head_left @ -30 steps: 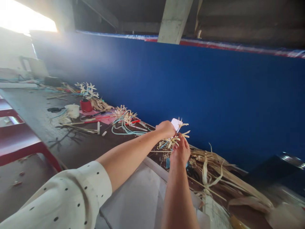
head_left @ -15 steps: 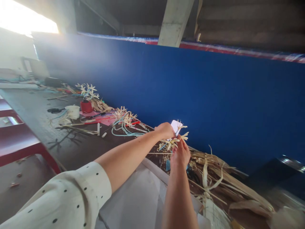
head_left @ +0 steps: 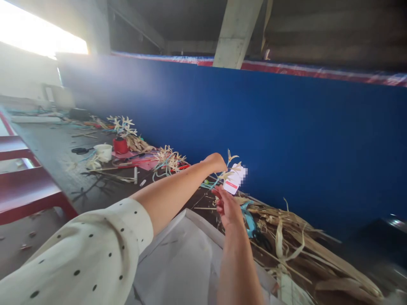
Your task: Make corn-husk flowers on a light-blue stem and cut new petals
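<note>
My left hand (head_left: pixel 216 162) reaches across, bent at the wrist, its fingers closed on a sprig of pale dried-husk flowers (head_left: pixel 231 159) with a light blue stem. Its fingertips are mostly hidden. Just below, my right hand (head_left: pixel 227 206) has its fingers curled and its thumb and forefinger together, close to the lower stem; what lies between them is too small to make out. Behind the sprig, a phone (head_left: pixel 231 187) with a bright screen leans by the blue panel.
Blue-handled scissors (head_left: pixel 250 222) and dried husks (head_left: pixel 295 231) lie to the right. Leftward on the table (head_left: pixel 104 192) are more husk flowers (head_left: pixel 170 159), a red spool (head_left: pixel 120 145), a white cup (head_left: pixel 103 152) and black scissors (head_left: pixel 81 150). A blue panel (head_left: pixel 286 140) stands behind. Red stools (head_left: pixel 32 186) are at left.
My right hand has drawn down and left, away from the flower heads. The sprig now stands more upright by my left hand, uncovering more of the phone and the blue scissors.
</note>
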### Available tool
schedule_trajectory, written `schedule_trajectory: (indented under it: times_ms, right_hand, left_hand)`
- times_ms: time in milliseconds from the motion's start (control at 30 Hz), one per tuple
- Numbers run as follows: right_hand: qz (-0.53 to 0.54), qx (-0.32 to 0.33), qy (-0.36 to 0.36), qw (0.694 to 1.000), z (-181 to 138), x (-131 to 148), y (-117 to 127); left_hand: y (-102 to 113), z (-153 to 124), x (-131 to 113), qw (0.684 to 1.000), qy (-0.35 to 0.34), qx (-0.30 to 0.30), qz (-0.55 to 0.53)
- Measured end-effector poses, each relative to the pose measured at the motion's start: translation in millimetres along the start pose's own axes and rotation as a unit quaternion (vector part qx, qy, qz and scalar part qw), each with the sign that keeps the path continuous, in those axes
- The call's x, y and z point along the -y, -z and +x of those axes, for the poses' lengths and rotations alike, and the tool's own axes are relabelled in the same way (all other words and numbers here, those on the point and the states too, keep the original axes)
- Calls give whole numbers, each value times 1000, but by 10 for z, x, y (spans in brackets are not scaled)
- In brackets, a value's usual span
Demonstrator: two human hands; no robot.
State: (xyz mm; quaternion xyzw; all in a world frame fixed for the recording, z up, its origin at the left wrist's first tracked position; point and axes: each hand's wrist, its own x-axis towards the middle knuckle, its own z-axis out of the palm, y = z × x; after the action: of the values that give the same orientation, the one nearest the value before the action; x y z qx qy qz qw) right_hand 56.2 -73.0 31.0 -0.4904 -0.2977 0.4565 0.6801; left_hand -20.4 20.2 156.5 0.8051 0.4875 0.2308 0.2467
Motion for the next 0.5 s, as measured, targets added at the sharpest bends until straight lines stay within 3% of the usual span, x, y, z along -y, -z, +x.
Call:
schedule_trajectory:
  times_ms: [67, 300, 500]
  right_hand:
    - [-15, 36, 0, 999, -23, -17, -77]
    - [5, 22, 7, 1000, -4, -27, -108]
    - [29, 5, 36, 999, -1, 13, -72]
  left_hand:
    - [-13, 13, -37, 1000, 0, 7, 3]
    - [-55, -52, -119, 1000, -13, 14, 16]
    - [-65, -72, -131, 984, -119, -40, 123]
